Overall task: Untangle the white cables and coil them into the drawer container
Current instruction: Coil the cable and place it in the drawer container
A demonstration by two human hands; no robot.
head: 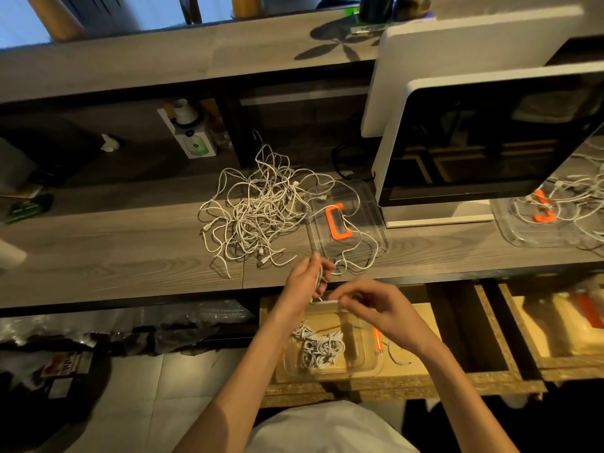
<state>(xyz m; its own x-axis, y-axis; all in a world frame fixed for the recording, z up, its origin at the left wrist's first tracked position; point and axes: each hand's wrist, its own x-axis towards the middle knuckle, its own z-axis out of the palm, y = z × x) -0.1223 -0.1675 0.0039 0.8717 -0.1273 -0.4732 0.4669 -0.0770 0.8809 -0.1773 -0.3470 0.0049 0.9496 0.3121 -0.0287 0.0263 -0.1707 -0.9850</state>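
A tangled heap of white cables [258, 207] lies on the wooden counter. One white cable [356, 253] runs from it across a clear lid with an orange handle [336, 220] down to my hands at the counter's front edge. My left hand [305, 282] grips a small coil of that cable. My right hand [376, 305] pinches the same cable just to the right. Below them, in the open drawer [425, 380], a clear container [362, 361] holds several coiled white cables [318, 349].
A white-framed monitor [490, 142] stands at the right on the counter. Beyond it lies another clear lid with cables [555, 220]. A second open drawer [562, 335] is at the far right. A white dispenser [189, 132] stands under the upper shelf.
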